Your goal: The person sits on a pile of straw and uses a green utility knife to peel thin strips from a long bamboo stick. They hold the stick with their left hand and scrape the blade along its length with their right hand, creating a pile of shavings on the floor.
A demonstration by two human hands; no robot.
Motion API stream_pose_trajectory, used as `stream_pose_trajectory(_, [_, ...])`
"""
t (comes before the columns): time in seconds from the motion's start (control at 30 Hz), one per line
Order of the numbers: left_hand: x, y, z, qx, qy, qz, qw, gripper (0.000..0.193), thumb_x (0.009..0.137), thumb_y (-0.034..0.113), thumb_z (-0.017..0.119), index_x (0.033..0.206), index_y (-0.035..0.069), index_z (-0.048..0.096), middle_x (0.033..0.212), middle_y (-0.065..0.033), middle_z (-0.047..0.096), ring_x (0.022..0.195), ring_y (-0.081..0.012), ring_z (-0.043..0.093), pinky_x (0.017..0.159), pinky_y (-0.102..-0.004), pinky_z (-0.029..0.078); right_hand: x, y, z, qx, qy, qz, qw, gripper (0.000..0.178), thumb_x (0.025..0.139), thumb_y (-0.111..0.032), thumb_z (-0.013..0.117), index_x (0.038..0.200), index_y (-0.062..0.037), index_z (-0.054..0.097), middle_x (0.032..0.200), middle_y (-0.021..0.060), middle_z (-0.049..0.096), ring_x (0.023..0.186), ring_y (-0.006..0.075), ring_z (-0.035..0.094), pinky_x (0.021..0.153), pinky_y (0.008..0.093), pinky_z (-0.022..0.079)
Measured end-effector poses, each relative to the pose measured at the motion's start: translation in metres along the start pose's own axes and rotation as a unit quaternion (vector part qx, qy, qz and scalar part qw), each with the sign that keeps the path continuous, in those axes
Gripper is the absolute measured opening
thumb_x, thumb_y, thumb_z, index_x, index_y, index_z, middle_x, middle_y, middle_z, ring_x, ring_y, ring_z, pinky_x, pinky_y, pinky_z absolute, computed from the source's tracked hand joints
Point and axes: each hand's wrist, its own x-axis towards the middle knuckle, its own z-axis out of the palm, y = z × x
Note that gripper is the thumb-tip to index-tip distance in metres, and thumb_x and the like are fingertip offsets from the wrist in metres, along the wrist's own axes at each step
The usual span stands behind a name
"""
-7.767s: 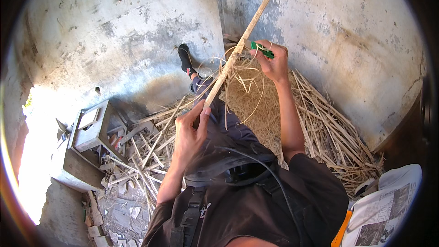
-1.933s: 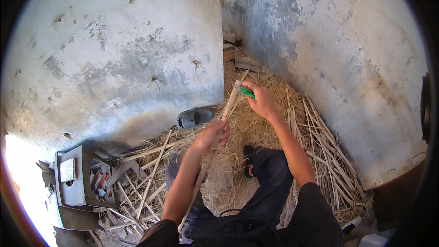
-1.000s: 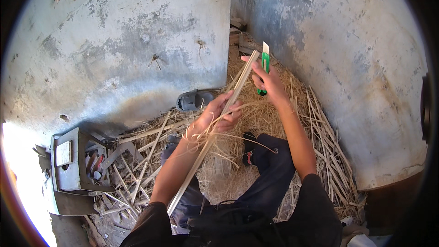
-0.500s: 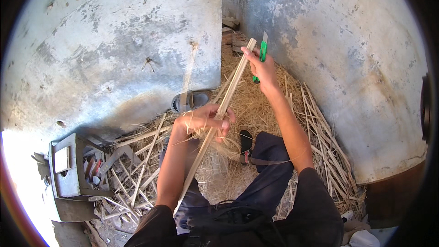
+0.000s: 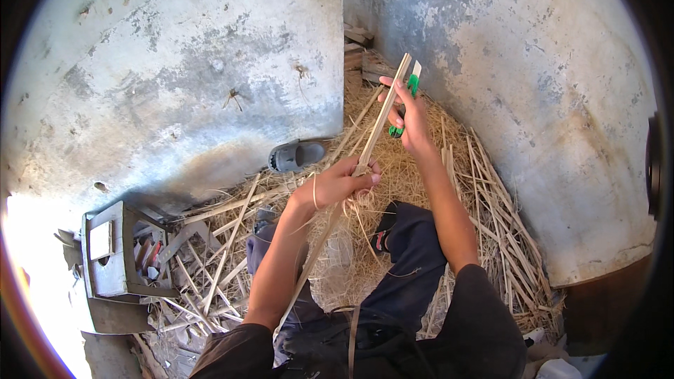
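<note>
My left hand (image 5: 342, 180) grips a long pale cane strip (image 5: 381, 121) near its middle; the strip runs from my lap up toward the wall corner. My right hand (image 5: 407, 114) is near the strip's top end and holds a green-handled knife (image 5: 411, 87) with its blade pointing up, beside the strip. Thin curled shavings (image 5: 361, 200) hang below my left hand. My legs in dark trousers stretch out over a heap of straw-like shavings (image 5: 421, 168).
A grey slipper (image 5: 296, 155) lies by the wall. A grey toolbox (image 5: 112, 253) with tools stands at the left. Loose cane strips (image 5: 225, 245) litter the floor, and more (image 5: 505, 238) lie along the right wall. Concrete walls meet in a corner ahead.
My right hand with the knife stays at the strip's upper end, shifted slightly. My left hand keeps its grip mid-strip. The view has tilted a little.
</note>
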Motion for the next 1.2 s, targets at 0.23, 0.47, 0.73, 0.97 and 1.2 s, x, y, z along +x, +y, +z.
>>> stream_pose_trajectory(0.23, [0.027,0.029,-0.019,0.013,0.069,-0.028,0.997,0.031,0.098,0.036,0.074,0.109,0.009,0.063,0.083,0.0026,0.057,0.071,-0.0076,0.054,0.059,-0.027,0.043,-0.005,-0.002,0.011,-0.021,0.069,0.02,0.997,0.047,0.108,-0.038,0.061,0.139,-0.0029,0.064,0.095,0.009,0.074,0.047,0.0023,0.038,0.045,0.0211,0.028])
stream_pose_trajectory(0.47, [0.038,0.024,-0.051,-0.111,0.034,-0.019,0.993,0.025,0.099,0.033,0.074,0.1,0.012,0.059,0.067,0.0076,0.05,0.049,-0.0034,0.044,0.041,-0.0225,0.032,0.0,-0.005,0.027,-0.085,0.031,0.004,0.996,0.046,0.1,-0.023,0.072,0.141,-0.0041,0.063,0.099,0.0073,0.078,0.047,0.0024,0.039,0.045,0.0213,0.029])
stream_pose_trajectory(0.73, [0.018,-0.031,-0.057,-0.205,0.037,-0.038,0.977,0.02,0.101,0.028,0.072,0.099,0.013,0.058,0.064,0.0089,0.048,0.046,-0.0028,0.041,0.042,-0.0232,0.03,-0.004,0.02,0.054,-0.113,-0.001,0.022,0.993,0.043,0.103,-0.021,0.066,0.143,-0.0064,0.062,0.092,0.0013,0.068,0.052,0.002,0.04,0.047,0.0222,0.03])
stream_pose_trajectory(0.97, [-0.002,-0.029,-0.065,-0.195,0.042,-0.031,0.979,0.015,0.101,0.024,0.07,0.104,0.013,0.059,0.072,0.0086,0.05,0.054,-0.0025,0.043,0.049,-0.0227,0.029,0.005,0.035,0.053,-0.197,0.005,-0.032,0.98,0.042,0.108,-0.036,0.06,0.139,-0.0076,0.063,0.083,-0.0038,0.053,0.058,0.0027,0.038,0.053,0.0228,0.03])
stream_pose_trajectory(1.2, [0.007,-0.03,-0.047,-0.133,0.082,-0.012,0.988,0.024,0.098,0.03,0.074,0.104,0.012,0.059,0.077,0.0069,0.051,0.063,-0.0033,0.044,0.055,-0.0235,0.033,-0.027,0.024,0.049,-0.273,-0.102,-0.051,0.955,0.049,0.11,-0.047,0.048,0.138,-0.0069,0.053,0.088,0.0022,0.052,0.082,0.0135,0.05,0.075,0.0337,0.04])
